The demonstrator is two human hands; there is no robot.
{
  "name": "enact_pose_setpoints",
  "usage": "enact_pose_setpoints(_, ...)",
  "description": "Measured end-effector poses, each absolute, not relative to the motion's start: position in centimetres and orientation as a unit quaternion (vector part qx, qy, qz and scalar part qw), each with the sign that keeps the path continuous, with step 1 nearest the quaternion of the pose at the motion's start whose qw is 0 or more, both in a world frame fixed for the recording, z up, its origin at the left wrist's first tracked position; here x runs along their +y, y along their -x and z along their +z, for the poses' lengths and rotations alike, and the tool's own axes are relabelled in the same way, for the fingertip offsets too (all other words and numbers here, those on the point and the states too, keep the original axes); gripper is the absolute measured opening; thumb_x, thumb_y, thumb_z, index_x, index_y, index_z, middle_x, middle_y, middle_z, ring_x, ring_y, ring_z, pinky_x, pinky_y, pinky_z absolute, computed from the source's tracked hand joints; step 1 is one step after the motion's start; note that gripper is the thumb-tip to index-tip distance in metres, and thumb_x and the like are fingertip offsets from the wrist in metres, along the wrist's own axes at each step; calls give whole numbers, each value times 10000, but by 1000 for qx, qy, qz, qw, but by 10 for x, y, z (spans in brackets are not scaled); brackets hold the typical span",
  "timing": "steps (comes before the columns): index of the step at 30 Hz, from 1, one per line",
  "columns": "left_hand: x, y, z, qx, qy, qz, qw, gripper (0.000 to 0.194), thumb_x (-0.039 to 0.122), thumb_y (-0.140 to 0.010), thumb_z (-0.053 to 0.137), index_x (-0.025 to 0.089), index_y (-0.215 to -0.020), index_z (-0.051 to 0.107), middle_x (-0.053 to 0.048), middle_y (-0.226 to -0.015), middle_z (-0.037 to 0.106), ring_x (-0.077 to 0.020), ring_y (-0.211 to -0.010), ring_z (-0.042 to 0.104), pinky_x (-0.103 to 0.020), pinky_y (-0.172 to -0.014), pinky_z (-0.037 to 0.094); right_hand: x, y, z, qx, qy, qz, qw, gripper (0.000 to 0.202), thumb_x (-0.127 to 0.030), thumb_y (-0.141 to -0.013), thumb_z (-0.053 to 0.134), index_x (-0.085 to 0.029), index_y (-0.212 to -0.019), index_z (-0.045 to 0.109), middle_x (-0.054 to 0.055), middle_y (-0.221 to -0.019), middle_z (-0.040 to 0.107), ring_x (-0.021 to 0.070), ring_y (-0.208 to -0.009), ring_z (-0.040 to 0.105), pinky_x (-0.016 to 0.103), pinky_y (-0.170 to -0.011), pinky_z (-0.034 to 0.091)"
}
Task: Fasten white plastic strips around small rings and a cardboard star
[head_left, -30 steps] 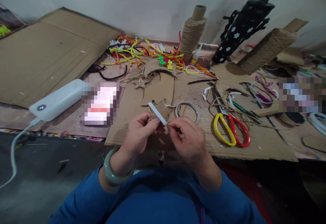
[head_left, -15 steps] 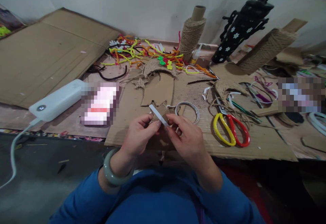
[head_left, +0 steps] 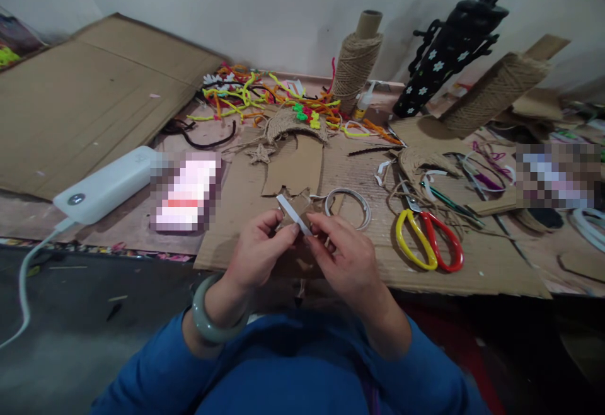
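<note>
Both hands meet over the front of the cardboard mat, their fingers pinched together. A narrow strip of white tape [head_left: 288,208] runs slantwise between the fingertips, across a small brown cardboard piece [head_left: 299,201] with pointed corners. My left hand [head_left: 258,248] grips the cardboard piece, its thumb against the tape. Closed on the tape's lower end is my right hand [head_left: 347,254]; its fingertips partly cover the strip. A roll of white tape [head_left: 367,210] lies just beyond my right hand. Behind the fingers rests a larger cut cardboard piece [head_left: 295,166].
Scissors [head_left: 416,242] with yellow and red handles lie at right. A twine-wrapped crescent [head_left: 283,126] and twine star [head_left: 259,153] sit farther back. Twine spools [head_left: 357,65] and pipe cleaners [head_left: 246,97] line the wall. At left are a power bank [head_left: 111,185] and a phone [head_left: 186,194].
My right fingertips have shifted very slightly left along the tape strip, which now looks a little bent near its middle. The left hand has stayed in place.
</note>
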State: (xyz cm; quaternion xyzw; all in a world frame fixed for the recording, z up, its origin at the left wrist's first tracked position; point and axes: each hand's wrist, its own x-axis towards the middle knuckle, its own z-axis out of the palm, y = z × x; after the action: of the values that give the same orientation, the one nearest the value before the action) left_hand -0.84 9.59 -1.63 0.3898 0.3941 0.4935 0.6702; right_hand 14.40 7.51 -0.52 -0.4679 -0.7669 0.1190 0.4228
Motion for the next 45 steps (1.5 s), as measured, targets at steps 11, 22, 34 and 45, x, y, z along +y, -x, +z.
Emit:
enact_pose_setpoints(11,96,9,-14,400,-396,486,669,109,261,-714,723,159,-690,692,20,-608,644,-68,-555,538,-155,-535,434,74,-144,-4,-768,474,115,415,215,-194,-926,494,-203,-1117,593,50,-911,694,160,-830,651,265,-681,534)
enact_pose_setpoints(22,94,10,-16,395,-411,485,663,120,266,-747,706,157,-701,683,21,-629,642,-69,-574,538,-156,-552,431,74,-144,-5,-769,467,99,425,227,-183,-920,503,-196,-1125,601,53,-912,703,160,-831,662,264,-703,544)
enact_pose_setpoints(34,94,9,-12,407,-418,483,653,92,246,-750,682,160,-721,674,24,-656,642,-78,-593,542,-167,-568,443,73,-142,-6,-769,469,109,420,222,-152,-912,504,-178,-1114,591,59,-925,694,164,-865,654,266,-751,542)
enact_pose_setpoints(45,94,7,-11,421,-420,478,647,92,257,-738,677,169,-715,661,31,-646,629,-75,-561,523,-172,-553,444,74,-141,-6,-776,461,105,418,239,-159,-923,482,-204,-1136,581,56,-930,696,167,-846,654,282,-720,551)
